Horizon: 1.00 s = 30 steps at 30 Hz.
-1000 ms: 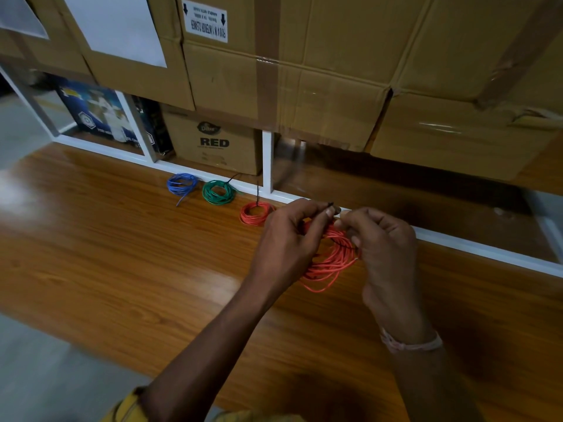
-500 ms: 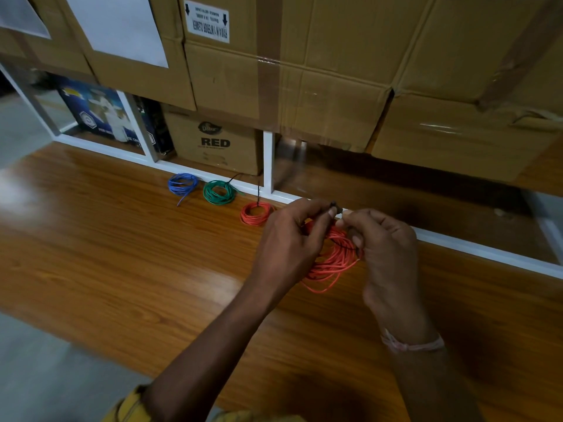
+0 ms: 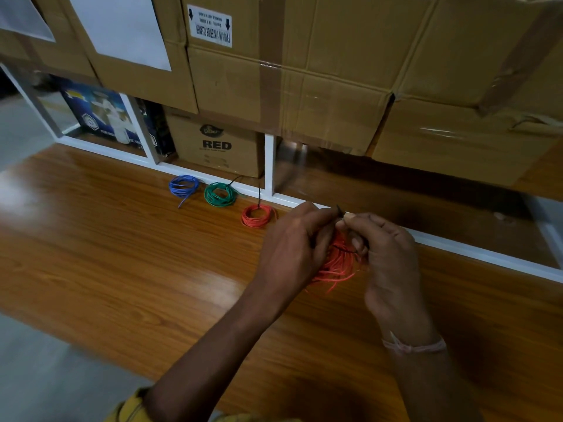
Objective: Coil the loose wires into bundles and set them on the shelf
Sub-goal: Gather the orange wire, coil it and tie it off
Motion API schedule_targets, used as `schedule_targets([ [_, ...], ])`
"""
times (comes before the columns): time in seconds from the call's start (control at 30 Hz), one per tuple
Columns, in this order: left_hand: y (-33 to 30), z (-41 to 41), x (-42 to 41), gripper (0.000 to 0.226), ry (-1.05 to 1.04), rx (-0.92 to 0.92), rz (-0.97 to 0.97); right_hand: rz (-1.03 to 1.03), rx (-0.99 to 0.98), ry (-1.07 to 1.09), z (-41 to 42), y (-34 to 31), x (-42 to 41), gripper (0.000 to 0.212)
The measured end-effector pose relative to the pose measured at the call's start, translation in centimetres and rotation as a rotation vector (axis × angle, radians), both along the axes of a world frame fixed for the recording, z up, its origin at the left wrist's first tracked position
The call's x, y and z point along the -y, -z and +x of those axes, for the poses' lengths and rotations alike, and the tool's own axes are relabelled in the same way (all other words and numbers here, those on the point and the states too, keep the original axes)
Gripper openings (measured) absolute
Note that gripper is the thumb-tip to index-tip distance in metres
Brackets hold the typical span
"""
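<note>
Orange wire bundle (image 3: 336, 263) hangs between both hands above the wooden shelf (image 3: 122, 254), in front of the carton marked "RED" (image 3: 217, 147). The left hand (image 3: 292, 245) and right hand (image 3: 387, 251) each pinch an end of a thin black tie (image 3: 340, 211) at the bundle's top, fingers curled. Judging by this, tying off is underway; next comes cinching the tie, then setting the bundle down. Nearer that carton lie a red coil (image 3: 258, 215), green coil (image 3: 220, 194) and blue coil (image 3: 183, 186). Above it, an upside-down label (image 3: 209, 25) is too blurred to read.
</note>
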State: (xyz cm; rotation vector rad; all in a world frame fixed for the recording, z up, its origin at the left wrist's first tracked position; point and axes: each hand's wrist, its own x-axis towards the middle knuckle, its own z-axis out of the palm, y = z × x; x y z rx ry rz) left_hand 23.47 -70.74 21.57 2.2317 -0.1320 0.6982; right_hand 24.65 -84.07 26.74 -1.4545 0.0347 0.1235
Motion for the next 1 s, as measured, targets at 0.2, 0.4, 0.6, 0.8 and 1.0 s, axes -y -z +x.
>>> schedule_targets([
  [0.2,0.21,0.17,-0.42,0.032,0.018,-0.032,-0.123,-0.022,0.035,0.021,-0.12,0.00,0.46,0.024],
  [0.4,0.00,0.27,-0.07,0.028,0.010,-0.031,-0.197,-0.003,0.084,0.066,-0.36,-0.01,-0.17,0.019],
  [0.6,0.10,0.29,-0.10,0.026,0.020,-0.036,-0.216,0.027,0.089,0.059,-0.14,-0.16,-0.38,0.017],
  [0.8,0.15,0.38,-0.18,0.026,0.026,-0.017,-0.188,0.023,0.044,0.031,0.27,0.25,-0.28,0.015],
  [1.0,0.09,0.35,-0.11,0.027,0.026,-0.013,-0.145,0.022,0.023,0.038,0.16,0.01,-0.30,0.012],
])
